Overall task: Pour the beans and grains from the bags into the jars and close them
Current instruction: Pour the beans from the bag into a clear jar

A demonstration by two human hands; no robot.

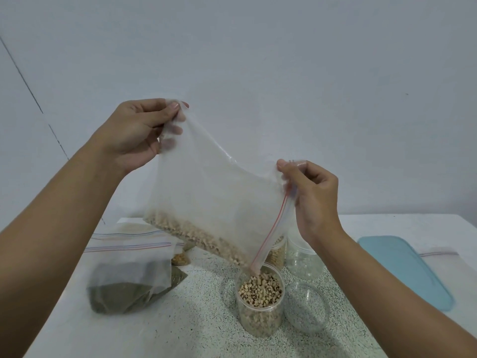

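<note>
I hold a clear zip bag [214, 182] tilted over an open clear jar [260, 301]. My left hand [136, 133] pinches the bag's raised bottom corner. My right hand [312, 195] pinches the corner by the red zip strip. Black-eyed beans lie along the bag's lower edge and spill from its lowest corner into the jar, which is nearly full of them. An empty open jar [307, 311] stands right of it. Behind stand a jar with pale grains [277, 251] and another clear jar [304, 257].
A zip bag of dark green grains [134, 285] lies on the left of the speckled table [196, 319], with further zip bags [129, 239] behind it. A light blue lid or tray [405, 270] lies at the right. A plain wall rises behind.
</note>
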